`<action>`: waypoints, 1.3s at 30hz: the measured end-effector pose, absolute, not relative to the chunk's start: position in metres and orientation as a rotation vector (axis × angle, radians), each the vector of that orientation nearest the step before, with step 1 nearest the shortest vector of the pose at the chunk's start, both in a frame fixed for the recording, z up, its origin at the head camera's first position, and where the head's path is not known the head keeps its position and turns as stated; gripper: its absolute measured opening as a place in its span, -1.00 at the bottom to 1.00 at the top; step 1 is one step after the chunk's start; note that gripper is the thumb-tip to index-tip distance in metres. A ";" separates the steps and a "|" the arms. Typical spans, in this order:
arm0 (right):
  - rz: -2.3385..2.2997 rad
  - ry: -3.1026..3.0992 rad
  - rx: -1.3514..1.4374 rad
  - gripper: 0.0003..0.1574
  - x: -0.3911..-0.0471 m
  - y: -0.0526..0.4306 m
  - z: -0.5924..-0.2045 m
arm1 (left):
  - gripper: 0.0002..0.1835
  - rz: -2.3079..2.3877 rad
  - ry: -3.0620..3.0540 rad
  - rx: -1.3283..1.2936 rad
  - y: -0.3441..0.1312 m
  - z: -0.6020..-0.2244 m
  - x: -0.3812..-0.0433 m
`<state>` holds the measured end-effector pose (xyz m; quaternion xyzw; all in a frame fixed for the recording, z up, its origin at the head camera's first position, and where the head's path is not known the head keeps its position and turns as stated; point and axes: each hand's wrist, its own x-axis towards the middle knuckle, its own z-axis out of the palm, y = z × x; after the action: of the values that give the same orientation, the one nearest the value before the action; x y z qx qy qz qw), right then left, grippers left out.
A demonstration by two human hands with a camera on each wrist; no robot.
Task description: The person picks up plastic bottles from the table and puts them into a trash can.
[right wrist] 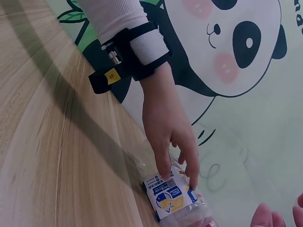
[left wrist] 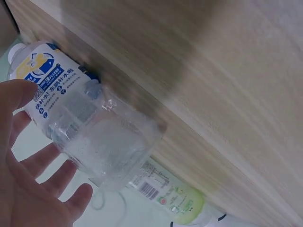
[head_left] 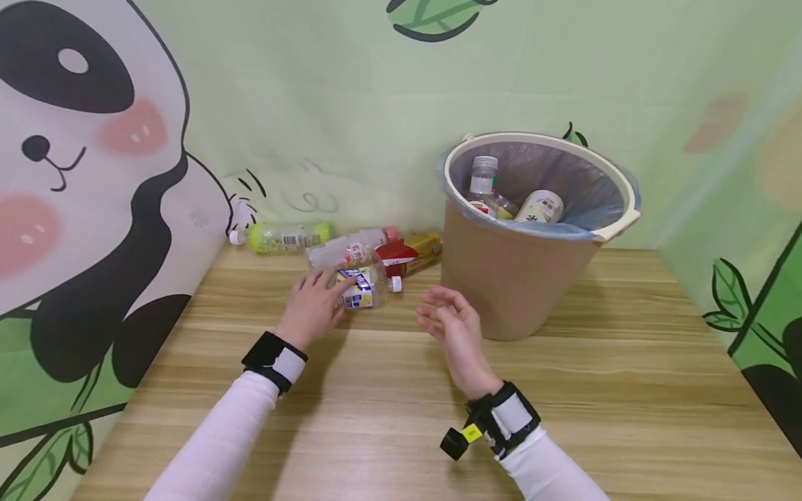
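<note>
A clear plastic bottle (head_left: pixel 379 278) with a blue, white and yellow label and a white cap lies on its side on the table. My left hand (head_left: pixel 316 303) is over its bottom half, thumb and fingers spread to either side. In the left wrist view, the thumb lies over the edge of the label and the other fingers are loosely bent beside the bottle (left wrist: pixel 106 137), not closed round it. Near the front of the bin, my right hand (head_left: pixel 456 337) hovers with loosely bent fingers and holds nothing.
Behind lie a green-labelled bottle (head_left: pixel 289 237), a clear bottle with a pink cap (head_left: pixel 341 249) and a red-and-gold container (head_left: pixel 410 254). A beige bin (head_left: pixel 501 278) with a blue liner stands to the right, several containers inside. A printed cloth wall (head_left: pixel 313 104) backs the wooden table (head_left: pixel 376 417).
</note>
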<state>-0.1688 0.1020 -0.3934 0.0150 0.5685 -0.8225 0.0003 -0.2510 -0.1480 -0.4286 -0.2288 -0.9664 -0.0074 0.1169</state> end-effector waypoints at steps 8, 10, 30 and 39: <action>-2.564 1.804 0.065 -0.54 -0.167 0.104 -0.393 | -0.42 -0.085 -2.807 -0.699 -0.144 -0.431 -0.231; -2.559 1.814 0.070 -0.54 -0.167 0.105 -0.393 | -0.41 -0.096 -2.800 -0.708 -0.143 -0.432 -0.224; -2.558 1.812 0.050 -0.54 -0.164 0.108 -0.393 | -0.31 -0.178 -2.899 -0.685 -0.128 -0.428 -0.222; -2.529 1.833 0.063 -0.55 -0.164 0.109 -0.396 | -0.29 -0.245 -2.877 -0.704 -0.128 -0.439 -0.221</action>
<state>-0.1641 0.1093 -0.3960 0.0203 0.5867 -0.8095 0.0091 -0.2214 -0.1277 -0.4391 -0.2359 -0.9646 -0.0822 0.0847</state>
